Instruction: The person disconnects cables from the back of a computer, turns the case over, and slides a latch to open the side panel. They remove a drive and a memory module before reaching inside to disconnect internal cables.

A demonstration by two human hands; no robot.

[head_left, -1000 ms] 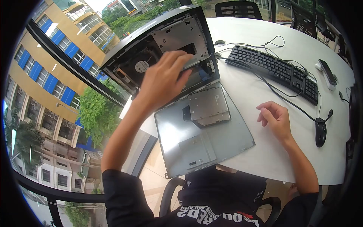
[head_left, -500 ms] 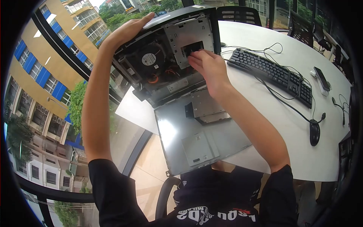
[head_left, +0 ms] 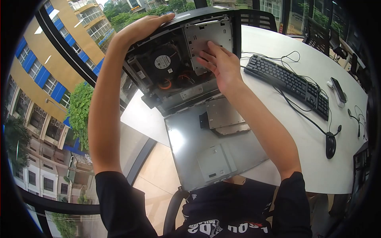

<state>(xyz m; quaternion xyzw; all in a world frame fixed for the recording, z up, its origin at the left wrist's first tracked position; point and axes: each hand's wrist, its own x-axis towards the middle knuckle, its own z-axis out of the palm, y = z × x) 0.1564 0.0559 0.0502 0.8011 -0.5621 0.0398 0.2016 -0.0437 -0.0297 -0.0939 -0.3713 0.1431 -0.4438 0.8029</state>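
An opened computer case [head_left: 180, 94] stands tilted on the table, its fan [head_left: 162, 62] and orange wires showing inside. My left hand [head_left: 145, 29] rests over the case's top edge, its fingers laid along it. In front of the metal drive bracket [head_left: 198, 37], my right hand [head_left: 222, 65] has its fingers apart, close to the bracket's surface; whether they touch it I cannot tell. Below lies the flat metal side panel [head_left: 182, 152], bearing a silver drive-like unit [head_left: 224, 115].
On the white table [head_left: 285, 158] to the right are a black keyboard [head_left: 289, 81] with cables, a mouse [head_left: 330, 146] and a phone [head_left: 337, 89]. A chair [head_left: 258, 20] stands behind. Windows [head_left: 47, 43] line the left.
The case appears slightly further right and lower in view. My right hand has come away from the bracket's dark opening, and its fingers have spread. My left hand stays on the top edge.
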